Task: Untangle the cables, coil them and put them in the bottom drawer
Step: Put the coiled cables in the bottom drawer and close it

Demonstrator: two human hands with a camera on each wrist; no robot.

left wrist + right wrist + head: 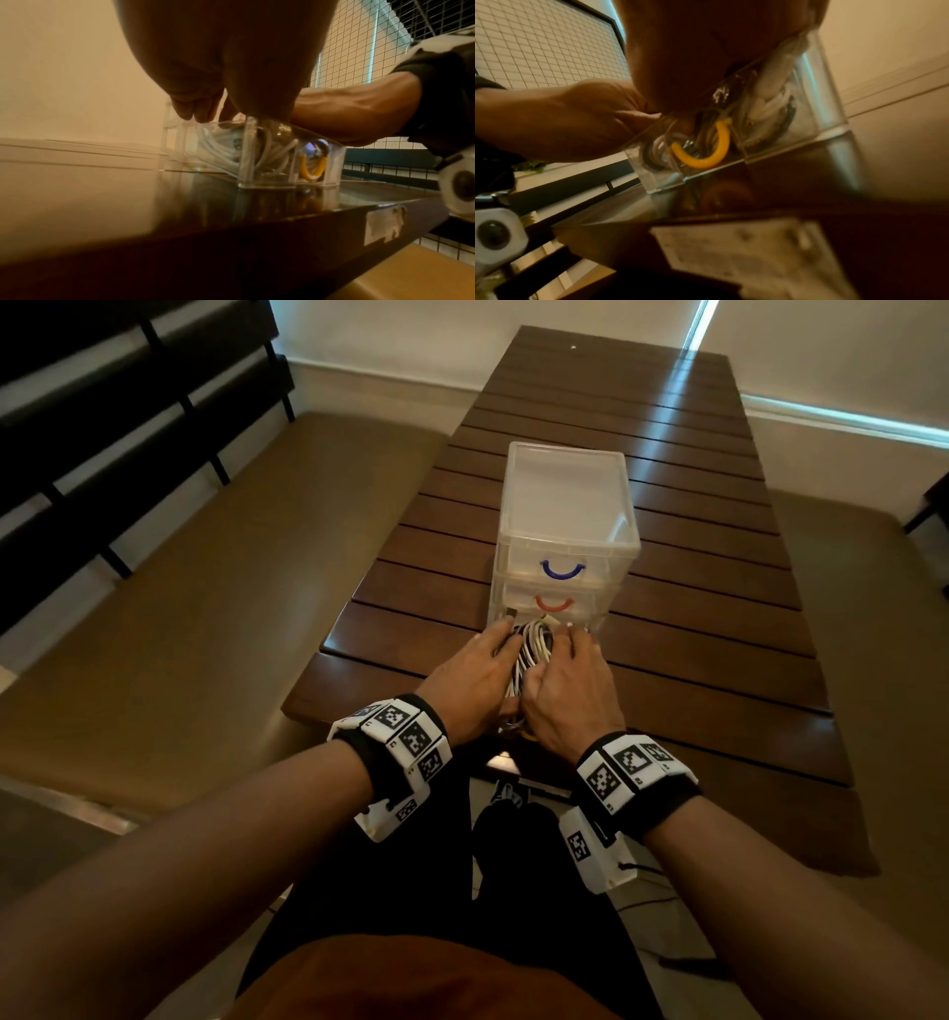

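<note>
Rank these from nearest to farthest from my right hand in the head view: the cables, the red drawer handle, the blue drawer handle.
From the right hand:
1. Cables, under its fingers, in the pulled-out bottom drawer.
2. Red handle, just beyond, on the middle drawer.
3. Blue handle, farther back, on the top drawer.

Bench seating and a slatted table

A dark wooden slatted table [667, 557] runs up the frame's centre; a tan cushioned bench [179, 608] fills the left, with a dark slatted backrest [102, 403] at upper left.
</note>
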